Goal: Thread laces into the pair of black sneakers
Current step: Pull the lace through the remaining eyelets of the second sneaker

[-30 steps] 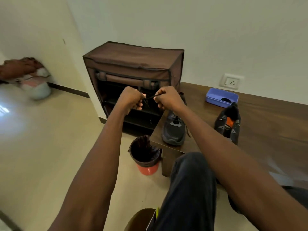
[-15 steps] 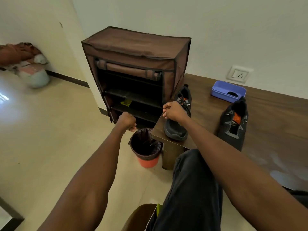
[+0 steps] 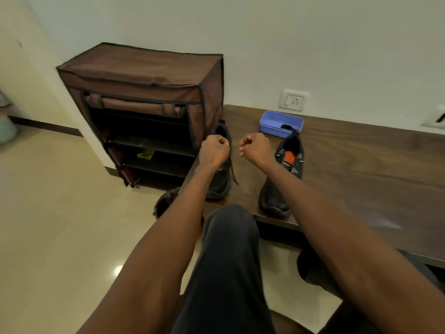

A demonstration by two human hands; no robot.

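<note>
Pale glossy floor tiles (image 3: 60, 225) are filling the near left of the view, and a knee in dark trousers (image 3: 228, 249) is rising between the person's two forearms. Beyond the knee, a dark wooden counter (image 3: 361, 177) is running along the white wall. Two black sneakers are sitting on it with their toes toward the person: the left sneaker (image 3: 220, 179) is lying at the counter's left end, partly hidden by the left wrist, and the right sneaker (image 3: 285, 174), showing an orange tongue, is standing near it on the right. The left hand (image 3: 214, 150) is hovering over the left sneaker with its fingers curled tight, pinching a black lace (image 3: 233, 168) that is hanging down beside the shoe. The right hand (image 3: 255, 148) is hovering between the two sneakers with its fingers curled in a fist; whether it is holding a lace end I cannot tell. A dark-lined bin (image 3: 166, 203) is peeking out below the left forearm. Farther back, a lilac tray (image 3: 280, 123) is resting on the counter, a brown fabric shoe rack (image 3: 144, 97) is standing against the counter's left end, and a wall socket (image 3: 294, 100) is sitting above the tray.
</note>
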